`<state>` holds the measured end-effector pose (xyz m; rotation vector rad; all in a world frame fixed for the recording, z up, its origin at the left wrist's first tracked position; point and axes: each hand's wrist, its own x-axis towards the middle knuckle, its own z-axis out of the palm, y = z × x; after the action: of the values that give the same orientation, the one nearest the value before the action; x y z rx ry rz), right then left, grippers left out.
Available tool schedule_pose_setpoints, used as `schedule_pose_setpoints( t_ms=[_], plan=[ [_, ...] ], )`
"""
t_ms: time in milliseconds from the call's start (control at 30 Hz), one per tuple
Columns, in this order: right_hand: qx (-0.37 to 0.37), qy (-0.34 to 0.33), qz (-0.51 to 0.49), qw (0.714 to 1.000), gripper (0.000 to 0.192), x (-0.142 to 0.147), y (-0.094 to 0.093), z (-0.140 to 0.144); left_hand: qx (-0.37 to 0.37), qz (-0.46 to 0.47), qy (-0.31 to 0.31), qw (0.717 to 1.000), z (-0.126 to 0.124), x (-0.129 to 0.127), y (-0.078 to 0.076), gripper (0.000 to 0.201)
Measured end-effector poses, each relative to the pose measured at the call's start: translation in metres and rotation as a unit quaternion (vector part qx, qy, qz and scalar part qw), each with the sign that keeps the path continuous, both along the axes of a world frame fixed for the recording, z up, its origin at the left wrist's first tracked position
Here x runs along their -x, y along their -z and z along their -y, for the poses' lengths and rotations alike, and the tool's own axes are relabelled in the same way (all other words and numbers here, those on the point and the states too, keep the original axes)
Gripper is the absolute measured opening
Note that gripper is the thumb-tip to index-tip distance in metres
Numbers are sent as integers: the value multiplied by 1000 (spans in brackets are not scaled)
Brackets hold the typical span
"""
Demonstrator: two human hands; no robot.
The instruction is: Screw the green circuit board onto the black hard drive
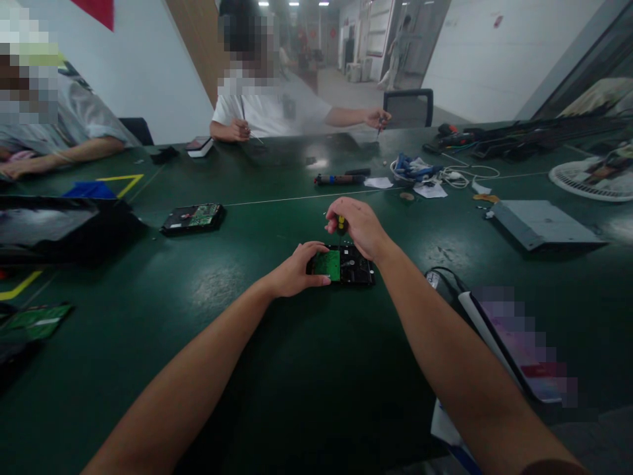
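Two forearms reach out: left hand (pixel 297 270) grasps one hard drive (pixel 341 265), right hand (pixel 359 227) one screwdriver (pixel 341 225).

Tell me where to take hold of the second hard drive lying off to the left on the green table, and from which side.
Take the second hard drive by its two long edges, coming from above. It lies flat, circuit board up, with bare table around it, so a pinch across the narrow width avoids the board. Both hands are busy: left hand, right hand.
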<state>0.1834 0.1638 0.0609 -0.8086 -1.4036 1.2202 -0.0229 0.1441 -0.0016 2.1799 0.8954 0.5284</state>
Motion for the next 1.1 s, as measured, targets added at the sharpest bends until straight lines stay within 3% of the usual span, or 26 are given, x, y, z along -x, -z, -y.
schedule_pose_setpoints(
  t_ms=[333, 567, 933, 1100],
  plan=[
    [14, -11, -35, 999, 39, -1, 5, -4, 4, 3, 0, 1000, 1, -1, -1, 72],
    [16, 23, -31, 999, 24, -2, 5, -4, 7, 9, 1, 1000, 0, -1, 1, 72],
    [42, -2, -64, 997, 41, -5, 5, -5, 0, 9, 2, 1000, 0, -1, 0, 73],
    [33, 41, -74, 996, 26, -7, 7, -8, 5, 3, -3, 1000, 1, -2, -1, 71]
  ],
)
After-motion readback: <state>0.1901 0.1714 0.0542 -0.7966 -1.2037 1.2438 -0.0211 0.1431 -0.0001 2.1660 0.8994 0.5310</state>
